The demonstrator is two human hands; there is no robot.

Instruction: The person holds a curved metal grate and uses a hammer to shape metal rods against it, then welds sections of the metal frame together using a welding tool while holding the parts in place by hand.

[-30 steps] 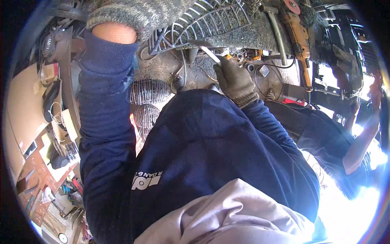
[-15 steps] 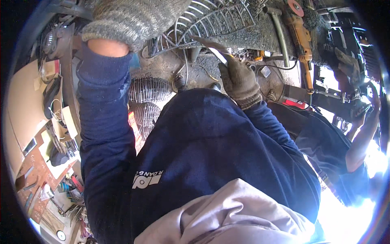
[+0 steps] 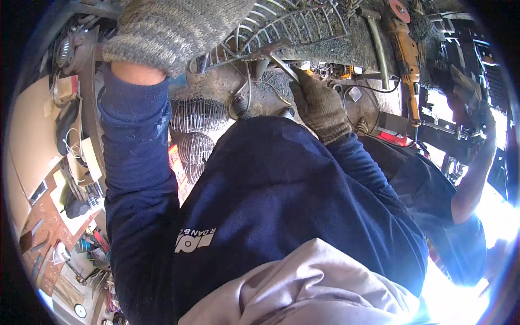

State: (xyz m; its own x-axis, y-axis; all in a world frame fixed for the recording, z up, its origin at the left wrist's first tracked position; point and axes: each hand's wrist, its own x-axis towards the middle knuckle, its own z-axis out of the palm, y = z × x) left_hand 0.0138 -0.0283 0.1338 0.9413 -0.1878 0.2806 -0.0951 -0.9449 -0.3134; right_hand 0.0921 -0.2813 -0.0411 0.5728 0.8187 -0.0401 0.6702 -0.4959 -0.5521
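My right hand (image 3: 320, 105), in a dirty brown work glove, is closed round the handle of a metal hammer with a narrow, slender head (image 3: 274, 47). The hammer's head lies against the near edge of a metal wire rack (image 3: 314, 39) made of curved parallel bars. My left hand (image 3: 179, 32), in a grey knitted glove, is over the rack's left end. Its fingers are hidden behind the glove's back and the upper rim, so their grip does not show.
The rack rests on a dark, grit-covered bench (image 3: 355, 54). Right of it lie another hammer (image 3: 375, 40) and an orange angle grinder (image 3: 406, 59) with a cord. Below stand round wire baskets (image 3: 197, 115). A co-worker's arm (image 3: 471, 184) is at far right; a tool-strewn board (image 3: 54, 233) is at left.
The hammer's head has swung onto the rack's edge, and my right hand has shifted slightly. My left hand has moved a little left. The co-worker's arm has moved.
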